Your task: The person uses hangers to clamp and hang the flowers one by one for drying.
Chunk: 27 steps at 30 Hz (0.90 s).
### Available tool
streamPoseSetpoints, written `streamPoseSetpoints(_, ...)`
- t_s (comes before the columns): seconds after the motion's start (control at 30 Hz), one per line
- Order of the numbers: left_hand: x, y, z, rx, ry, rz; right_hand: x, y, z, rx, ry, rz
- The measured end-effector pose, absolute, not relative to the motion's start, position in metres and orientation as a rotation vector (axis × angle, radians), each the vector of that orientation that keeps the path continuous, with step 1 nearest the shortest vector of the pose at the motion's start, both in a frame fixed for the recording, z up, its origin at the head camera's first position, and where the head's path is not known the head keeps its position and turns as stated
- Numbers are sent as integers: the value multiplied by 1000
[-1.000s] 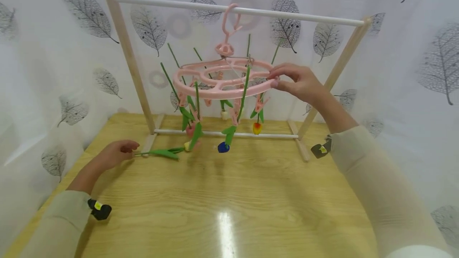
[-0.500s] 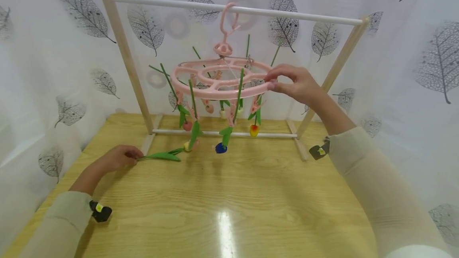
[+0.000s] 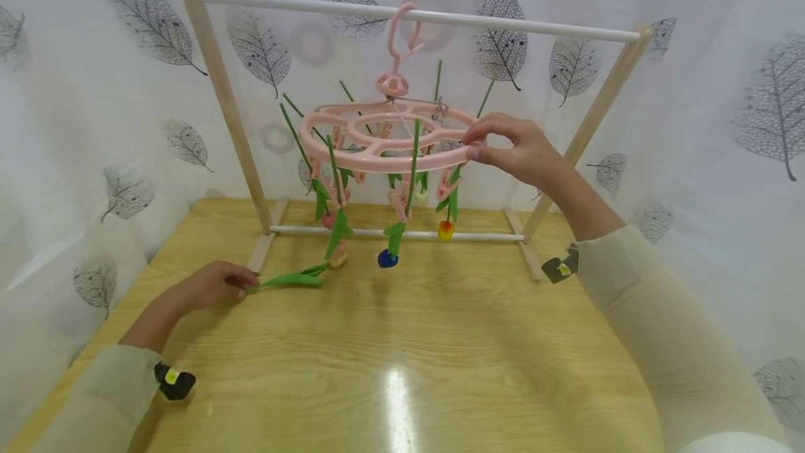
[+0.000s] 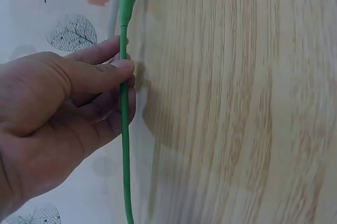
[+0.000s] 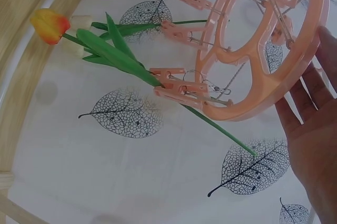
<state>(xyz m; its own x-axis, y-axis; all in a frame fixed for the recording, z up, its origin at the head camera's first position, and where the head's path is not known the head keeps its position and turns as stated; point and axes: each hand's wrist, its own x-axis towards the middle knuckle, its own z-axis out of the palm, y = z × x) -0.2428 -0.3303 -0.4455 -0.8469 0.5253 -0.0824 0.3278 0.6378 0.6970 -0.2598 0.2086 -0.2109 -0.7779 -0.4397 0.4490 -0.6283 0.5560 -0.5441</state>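
My left hand (image 3: 214, 286) pinches the green stem (image 4: 125, 145) of an artificial tulip between thumb and fingers, low over the table at the left. This tulip's leaves (image 3: 295, 279) point right; its pale head overlaps a hanging flower in the head view. With thumb and fingertips, my right hand (image 3: 522, 149) grips the rim of a round pink clip hanger (image 3: 377, 163). Several tulips hang head-down from its clothes-pegs, among them a blue tulip (image 3: 388, 258) and a red-and-yellow tulip (image 5: 50, 26). One peg (image 5: 179, 86) bites the red-and-yellow tulip's stem near its leaves.
The hanger's hook (image 3: 395, 33) loops over the white top bar (image 3: 516, 22) of a wooden-legged rack. A lower bar (image 3: 484, 237) runs just above the wood-grain table (image 3: 440, 341). Behind stands a white curtain (image 3: 692, 103) printed with dark leaves.
My left hand has moved slightly right and taken hold of the lying tulip's stem, shifting the tulip. The hanger has turned a little in my right hand, its front flowers drifting left.
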Motion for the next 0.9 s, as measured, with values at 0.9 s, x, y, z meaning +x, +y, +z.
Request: streamPoseSetpoints(0.9, -195, -221, -424, 918, 2328, 1081, -241, 193, -213, 876, -2442, 1018)
